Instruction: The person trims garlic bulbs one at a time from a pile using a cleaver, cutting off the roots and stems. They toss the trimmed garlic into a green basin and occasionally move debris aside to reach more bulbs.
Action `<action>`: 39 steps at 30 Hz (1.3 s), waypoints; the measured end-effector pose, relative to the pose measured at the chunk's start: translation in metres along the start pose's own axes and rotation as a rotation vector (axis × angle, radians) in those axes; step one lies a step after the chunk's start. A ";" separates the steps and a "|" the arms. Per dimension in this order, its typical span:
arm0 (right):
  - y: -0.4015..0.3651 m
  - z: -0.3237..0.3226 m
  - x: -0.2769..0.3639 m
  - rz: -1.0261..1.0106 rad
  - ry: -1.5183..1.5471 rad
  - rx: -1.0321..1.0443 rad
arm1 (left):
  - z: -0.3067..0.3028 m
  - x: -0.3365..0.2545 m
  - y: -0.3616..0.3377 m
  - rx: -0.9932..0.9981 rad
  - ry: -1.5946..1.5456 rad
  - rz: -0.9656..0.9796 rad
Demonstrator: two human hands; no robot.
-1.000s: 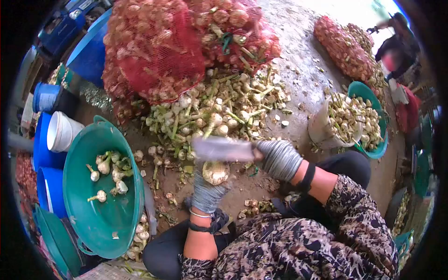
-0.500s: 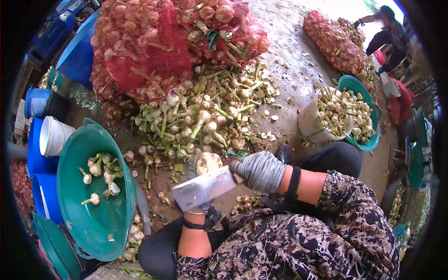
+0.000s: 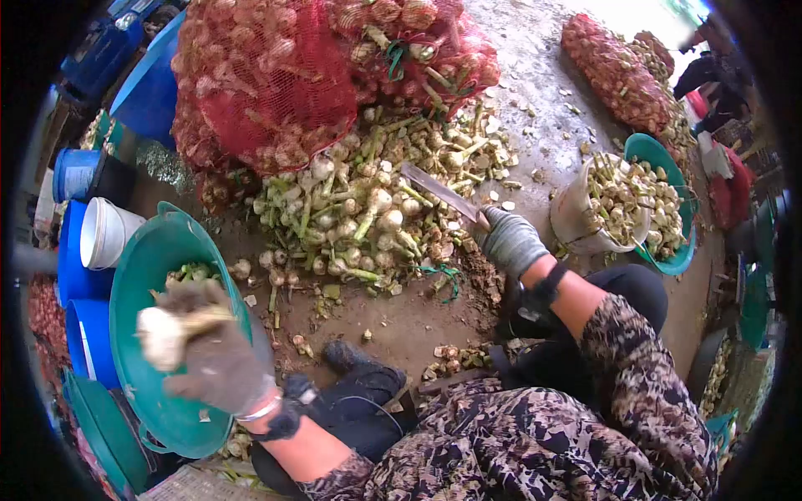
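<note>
My left hand (image 3: 224, 363), in a grey glove and blurred by motion, is over the green basin (image 3: 134, 275) on the left. Its fingers close round a garlic bulb (image 3: 161, 338) with a length of stem. More bulbs lie in the basin, partly hidden behind this hand. On the right, my gloved right hand (image 3: 512, 242) grips a broad-bladed knife (image 3: 443, 194), whose blade points up and left above the garlic pile (image 3: 359, 209). The pile has long green stems and lies on the floor between my hands.
Red mesh sacks of garlic (image 3: 259, 83) stand behind the pile. A white bucket (image 3: 576, 213) and a teal basin (image 3: 689, 238), both full of garlic, are at the right. Blue tubs (image 3: 88, 334) line the left. Another person (image 3: 714, 79) is at the far right.
My left hand has moved left from in front of me to over the green basin, carrying the garlic bulb. The right hand has swung the knife up and away from the bulb.
</note>
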State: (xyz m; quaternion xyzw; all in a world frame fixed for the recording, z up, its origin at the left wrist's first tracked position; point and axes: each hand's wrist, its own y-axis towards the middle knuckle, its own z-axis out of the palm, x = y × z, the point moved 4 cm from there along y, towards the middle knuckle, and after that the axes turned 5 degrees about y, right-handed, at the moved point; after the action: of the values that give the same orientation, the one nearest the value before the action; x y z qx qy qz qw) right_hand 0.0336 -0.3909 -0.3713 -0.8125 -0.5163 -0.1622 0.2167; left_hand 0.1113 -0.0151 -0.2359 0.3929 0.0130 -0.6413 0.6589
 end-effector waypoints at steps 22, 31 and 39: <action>-0.007 0.002 0.016 0.045 0.269 0.117 | -0.149 0.292 -0.041 -0.019 1.948 -0.801; 0.006 0.021 -0.001 -0.121 0.469 0.008 | -0.181 0.289 -0.098 0.625 1.656 -0.404; 0.001 0.014 0.019 0.069 0.832 0.121 | -0.008 0.232 -0.091 0.364 0.707 -1.062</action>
State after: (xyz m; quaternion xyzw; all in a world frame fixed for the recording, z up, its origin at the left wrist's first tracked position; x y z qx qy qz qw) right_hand 0.0426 -0.3694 -0.3740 -0.6806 -0.3658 -0.4383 0.4592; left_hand 0.0784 -0.1927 -0.4085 0.6250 0.3116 -0.7033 0.1325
